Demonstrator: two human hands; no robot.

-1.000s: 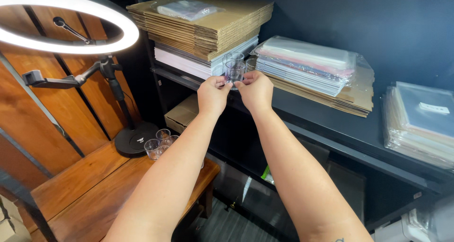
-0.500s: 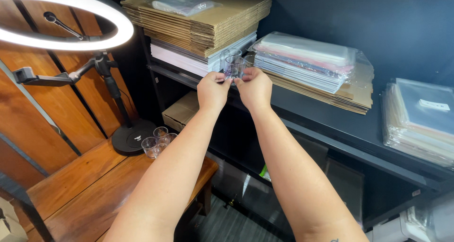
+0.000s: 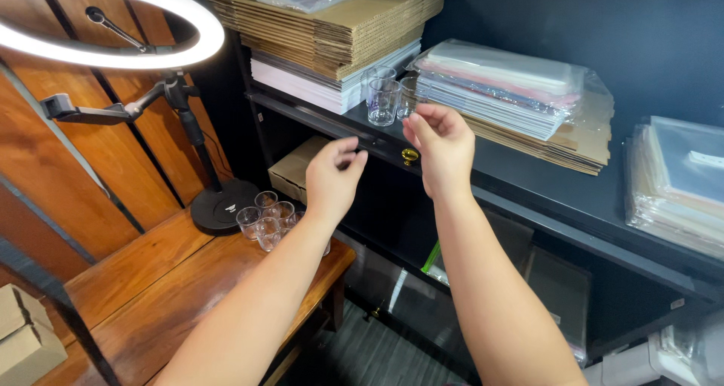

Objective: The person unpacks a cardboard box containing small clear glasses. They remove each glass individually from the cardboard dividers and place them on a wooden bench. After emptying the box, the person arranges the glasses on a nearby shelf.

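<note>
Both hands hang empty in front of the dark shelf (image 3: 528, 182). The right hand (image 3: 441, 146) has its fingers (image 3: 431, 114) loosely curled and released, grasping nothing; the left hand (image 3: 333, 176) is likewise slack, fingers (image 3: 348, 146) half bent around air. The small clear cups (image 3: 386, 96) stand upright on the shelf just beyond and slightly left of the right fingers, their long axis vertical, beside the stack of flat cardboard (image 3: 339, 24). The right hand is nearer to them. A second cluster of clear cups (image 3: 265, 219) sits on the wooden surface (image 3: 151, 295), below and left of the left fingers, near the ring light's base (image 3: 220, 205).
</note>
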